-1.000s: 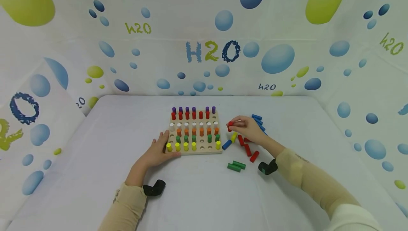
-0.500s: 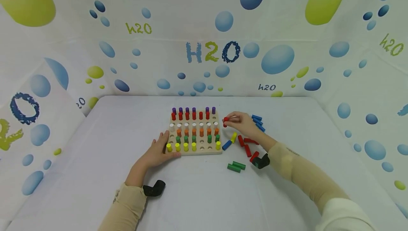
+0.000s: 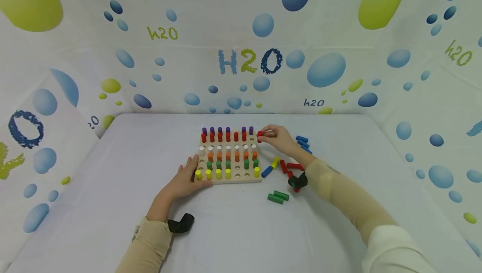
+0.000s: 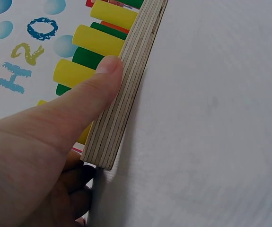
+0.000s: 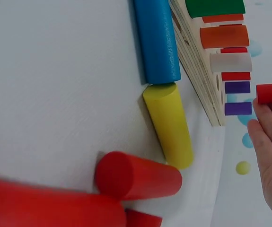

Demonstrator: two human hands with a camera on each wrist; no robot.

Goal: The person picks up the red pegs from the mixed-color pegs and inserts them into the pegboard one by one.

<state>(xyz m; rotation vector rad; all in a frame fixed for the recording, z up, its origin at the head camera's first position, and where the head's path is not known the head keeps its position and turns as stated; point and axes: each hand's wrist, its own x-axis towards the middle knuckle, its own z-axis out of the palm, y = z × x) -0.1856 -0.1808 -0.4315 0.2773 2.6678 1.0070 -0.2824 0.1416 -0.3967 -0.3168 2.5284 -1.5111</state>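
"Left hand (image 3: 182,182)?"
"Clamped, thumb and fingers, round the near-left corner of a pale plywood pegboard (image 3: 241,142), apparently steadying it."
"Right hand (image 3: 281,138)?"
"Pinching one red cylindrical peg (image 5: 269,93) upright by the board's far-right corner; contact, I cannot tell."

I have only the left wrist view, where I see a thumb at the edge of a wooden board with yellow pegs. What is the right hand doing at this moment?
Observer: The right hand pinches a red peg.

Operator: Thank you. Does the board have a place left for red pegs?

Observer: Their row has six standing and one free hole, at its right end.

Operator: I understand. And do any green pegs lie outside the board?

Observer: Yes, two lie side by side on the white cloth, to the right of the board and closer to the person.
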